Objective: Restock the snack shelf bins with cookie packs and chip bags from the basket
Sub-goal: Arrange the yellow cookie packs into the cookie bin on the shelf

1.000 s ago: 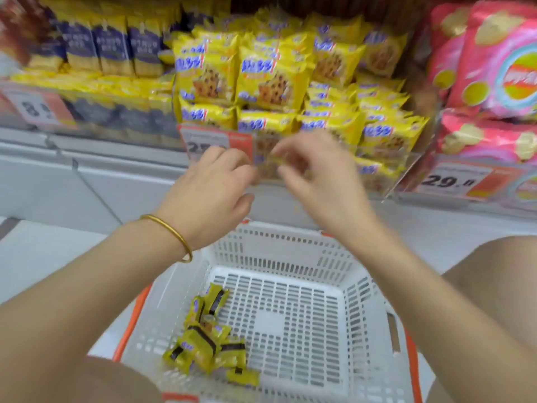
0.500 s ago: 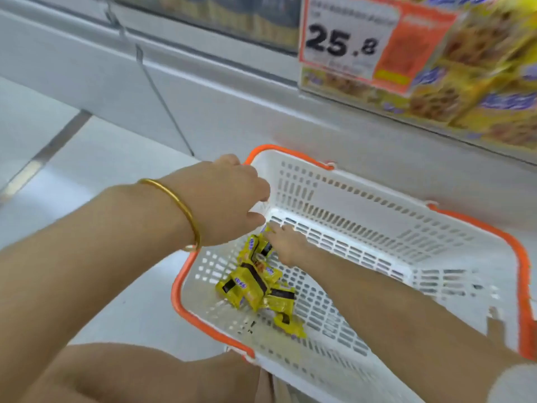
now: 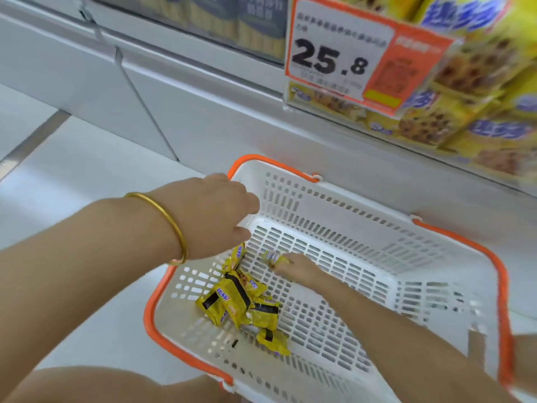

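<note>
A white basket [image 3: 334,207] with an orange rim sits on the floor below the shelf. Several small yellow cookie packs [image 3: 232,303] lie heaped in its left part. My right hand [image 3: 293,267] is down inside the basket and pinches one small yellow pack [image 3: 271,256] at its fingertips. My left hand [image 3: 215,216], a gold bangle on its wrist, hovers over the basket's left rim with fingers curled downward and nothing visible in it. The shelf bin of yellow cookie packs [image 3: 465,112] is at the upper right.
An orange and white price tag [image 3: 343,50] reading 25.8 hangs on the bin front. Dark blue packs [image 3: 232,18] stand in the bin to its left. The grey shelf base [image 3: 203,117] runs behind the basket. My knee [image 3: 101,385] is at the bottom left.
A second ago both hands were up at the shelf bin. They have come down to the basket, and my right hand has taken a small pack from the heap.
</note>
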`<action>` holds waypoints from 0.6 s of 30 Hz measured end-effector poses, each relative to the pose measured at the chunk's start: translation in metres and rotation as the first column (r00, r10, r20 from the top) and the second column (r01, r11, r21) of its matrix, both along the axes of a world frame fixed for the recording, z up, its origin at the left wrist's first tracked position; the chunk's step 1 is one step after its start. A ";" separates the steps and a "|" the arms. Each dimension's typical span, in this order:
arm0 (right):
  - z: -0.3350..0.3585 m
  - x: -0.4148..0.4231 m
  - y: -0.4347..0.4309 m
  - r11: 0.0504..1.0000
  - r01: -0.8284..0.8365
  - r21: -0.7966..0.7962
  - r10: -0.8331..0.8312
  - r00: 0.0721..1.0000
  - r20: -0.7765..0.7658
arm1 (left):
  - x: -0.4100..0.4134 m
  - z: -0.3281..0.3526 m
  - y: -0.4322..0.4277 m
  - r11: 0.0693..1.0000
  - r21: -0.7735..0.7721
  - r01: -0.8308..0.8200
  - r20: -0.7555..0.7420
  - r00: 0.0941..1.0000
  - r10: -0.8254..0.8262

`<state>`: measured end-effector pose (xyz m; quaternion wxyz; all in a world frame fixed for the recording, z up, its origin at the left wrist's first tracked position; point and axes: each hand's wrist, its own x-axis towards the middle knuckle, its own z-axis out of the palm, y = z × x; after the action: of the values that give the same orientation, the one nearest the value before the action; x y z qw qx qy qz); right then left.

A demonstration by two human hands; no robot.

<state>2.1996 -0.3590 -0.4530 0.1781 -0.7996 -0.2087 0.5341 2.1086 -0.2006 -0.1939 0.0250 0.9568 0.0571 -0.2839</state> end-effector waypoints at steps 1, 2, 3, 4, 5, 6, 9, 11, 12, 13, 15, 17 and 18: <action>0.017 0.007 -0.009 0.981 0.194 0.028 -0.181 0.951 -0.253 | 0.002 0.003 -0.003 1.000 -0.023 -0.009 0.003 1.000 0.009; 0.036 0.013 -0.018 0.947 0.317 0.059 -0.258 0.854 -0.453 | 0.005 0.007 -0.007 0.999 -0.048 -0.019 0.007 1.000 0.019; 0.057 0.018 -0.026 0.917 0.383 0.107 -0.255 0.772 -0.582 | 0.008 0.010 -0.012 0.997 -0.073 -0.028 0.014 0.999 0.029; 0.078 0.022 -0.033 0.895 0.413 0.168 -0.210 0.723 -0.658 | 0.012 0.013 -0.017 0.995 -0.091 -0.033 0.027 0.999 0.036; 0.100 0.025 -0.040 0.877 0.423 0.228 -0.164 0.709 -0.686 | 0.016 0.016 -0.023 0.993 -0.108 -0.036 0.043 0.998 0.040; 0.124 0.027 -0.045 0.854 0.434 0.287 -0.129 0.710 -0.692 | 0.021 0.019 -0.030 0.991 -0.131 -0.038 0.060 0.997 0.047; 0.182 0.029 -0.061 0.770 0.445 0.457 -0.070 0.770 -0.634 | 0.035 0.032 -0.056 0.971 -0.232 -0.056 0.123 0.989 0.087; 0.216 0.030 -0.076 0.727 0.425 0.539 -0.039 0.809 -0.586 | 0.045 0.043 -0.072 0.951 -0.305 -0.053 0.187 0.976 0.114; 0.232 0.030 -0.085 0.707 0.413 0.574 -0.034 0.831 -0.556 | 0.051 0.049 -0.079 0.945 -0.325 -0.031 0.232 0.966 0.111; 0.246 0.031 -0.096 0.684 0.399 0.611 -0.040 0.857 -0.514 | 0.056 0.055 -0.086 0.939 -0.345 -0.002 0.290 0.951 0.109; 0.275 0.033 -0.115 0.626 0.369 0.687 -0.097 0.911 -0.401 | 0.065 0.071 -0.098 0.903 -0.429 0.038 0.407 0.900 0.155; 0.302 0.038 -0.132 0.581 0.315 0.751 -0.250 0.946 -0.204 | 0.073 0.086 -0.111 0.825 -0.560 0.077 0.486 0.837 0.251; 0.314 0.041 -0.139 0.566 0.279 0.776 -0.337 0.937 -0.091 | 0.077 0.093 -0.117 0.775 -0.624 0.098 0.505 0.808 0.305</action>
<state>2.2411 -0.4975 -0.1389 0.5891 -0.6843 -0.2822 0.3240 2.1856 -0.3180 -0.1014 0.3721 0.9280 0.0052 0.0208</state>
